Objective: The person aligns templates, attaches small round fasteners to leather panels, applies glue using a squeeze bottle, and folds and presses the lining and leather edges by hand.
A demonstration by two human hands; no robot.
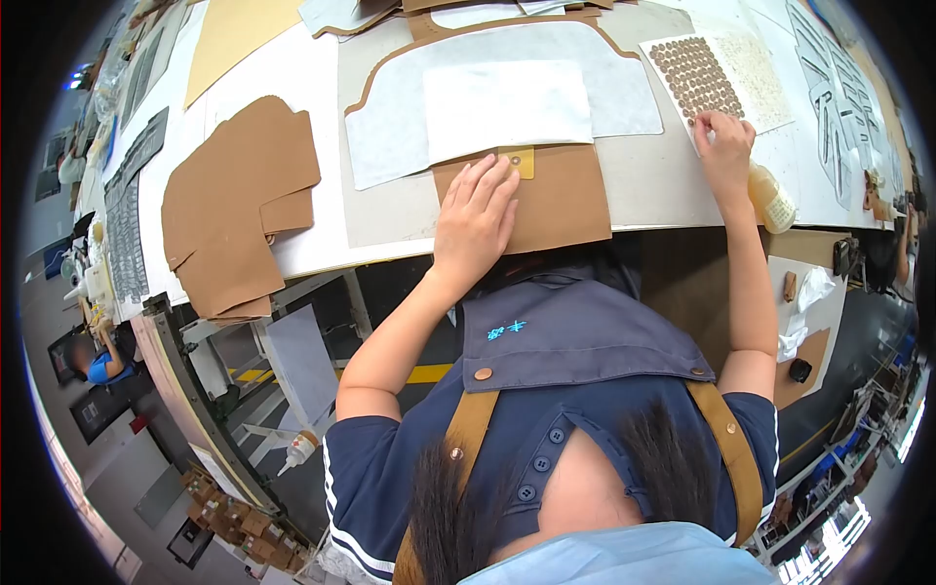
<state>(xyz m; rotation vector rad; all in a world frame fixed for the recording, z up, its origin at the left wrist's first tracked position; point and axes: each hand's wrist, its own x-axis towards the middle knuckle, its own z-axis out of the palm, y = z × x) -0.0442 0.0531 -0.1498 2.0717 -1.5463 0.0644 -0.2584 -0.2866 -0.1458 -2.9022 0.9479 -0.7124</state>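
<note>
At the bench's (380,229) front edge, my left hand (475,219) rests loosely on a brown rectangular panel (565,200), where a yellow square (527,171) bears one round disc (516,160). I cannot tell what my right hand (724,154) grasps at a white sheet's (676,104) near corner; rows of brown dots (697,76) remain.

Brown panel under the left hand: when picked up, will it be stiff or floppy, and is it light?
The brown panel probably bends somewhat but keeps its shape, since its edges look straight. It is likely light, as it looks thin. It seems unlikely to roll, because it lies flat under the left hand.
</note>
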